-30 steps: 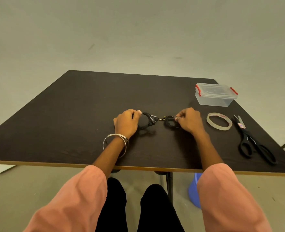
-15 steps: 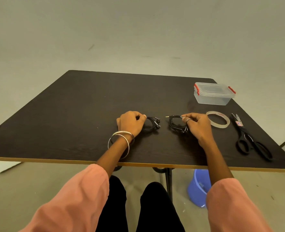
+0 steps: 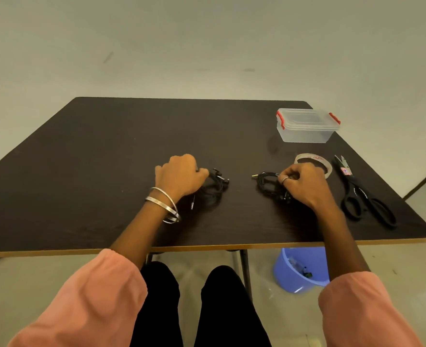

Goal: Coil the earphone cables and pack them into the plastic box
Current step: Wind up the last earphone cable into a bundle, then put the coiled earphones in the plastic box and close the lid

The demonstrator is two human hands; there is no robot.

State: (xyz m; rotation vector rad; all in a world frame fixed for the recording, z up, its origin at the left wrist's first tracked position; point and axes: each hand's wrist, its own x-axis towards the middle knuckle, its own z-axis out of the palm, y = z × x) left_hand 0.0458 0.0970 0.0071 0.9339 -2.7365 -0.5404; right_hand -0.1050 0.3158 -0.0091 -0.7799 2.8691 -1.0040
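Two black earphone cables lie coiled on the dark table (image 3: 106,171). My left hand (image 3: 179,176) grips the left coil (image 3: 214,187), whose plug end sticks out toward me. My right hand (image 3: 303,182) pinches the right coil (image 3: 269,182), its gold plug pointing left. The two coils are apart, with bare table between them. The clear plastic box (image 3: 307,126) with red clips stands closed at the back right, beyond my right hand.
A roll of clear tape (image 3: 325,167) lies just behind my right hand. Black scissors (image 3: 362,196) lie near the table's right edge. Under the table stands a blue bucket (image 3: 299,271). My knees are below the front edge.
The two coils were close together between my hands a second ago. My hands have drawn apart, each taking its own coil outward, and both now rest lower on the table.
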